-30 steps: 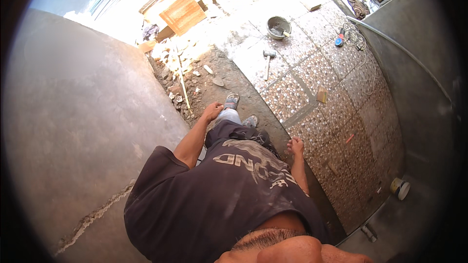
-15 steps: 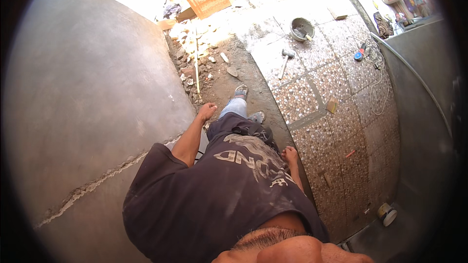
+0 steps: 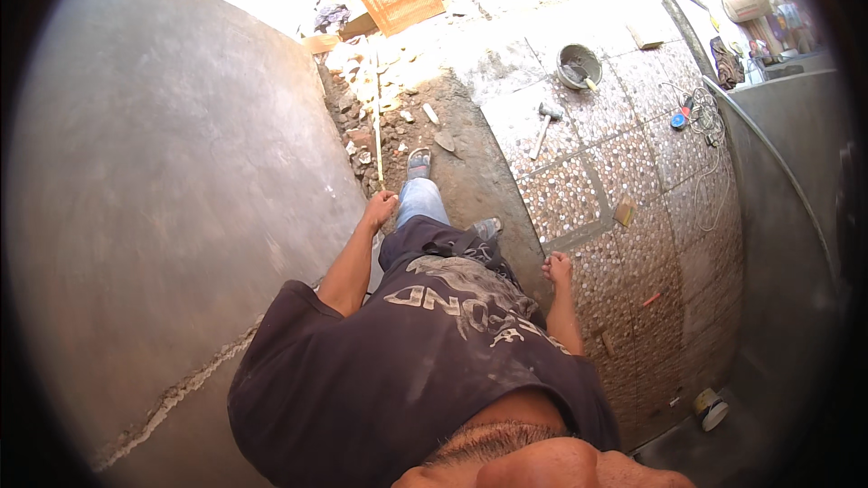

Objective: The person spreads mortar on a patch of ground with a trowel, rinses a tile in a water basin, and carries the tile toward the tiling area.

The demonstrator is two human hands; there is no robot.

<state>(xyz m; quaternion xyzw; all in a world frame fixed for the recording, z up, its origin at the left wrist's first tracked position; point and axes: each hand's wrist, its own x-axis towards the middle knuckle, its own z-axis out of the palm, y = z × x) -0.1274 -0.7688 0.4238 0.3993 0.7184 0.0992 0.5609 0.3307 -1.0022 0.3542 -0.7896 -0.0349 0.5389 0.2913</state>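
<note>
My left hand (image 3: 381,209) hangs low beside the grey wall, its fingers curled closed. It overlaps the lower end of a long thin yellowish strip (image 3: 378,126) lying along the rubble; whether they touch I cannot tell. On the other side, my right hand (image 3: 558,268) is closed in a loose fist over the edge of the pebble-patterned tiles (image 3: 579,276). What either hand holds, if anything, is hidden. Ahead of my feet a trowel blade (image 3: 445,142) lies on the dirt strip. A mallet (image 3: 546,129) rests on the tiles.
Broken rubble (image 3: 362,140) lines the wall (image 3: 181,154) at the left. On the tiles are a dark mortar bucket (image 3: 579,66), a small yellowish block (image 3: 624,211), a blue reel (image 3: 678,120) with tangled cord, and a red stick (image 3: 652,299). A white tub (image 3: 712,411) lies lower right.
One foot has stepped forward and left. My right hand has swung up and outward past the tile edge. My left hand now overlaps the strip's end, which was apart from it before.
</note>
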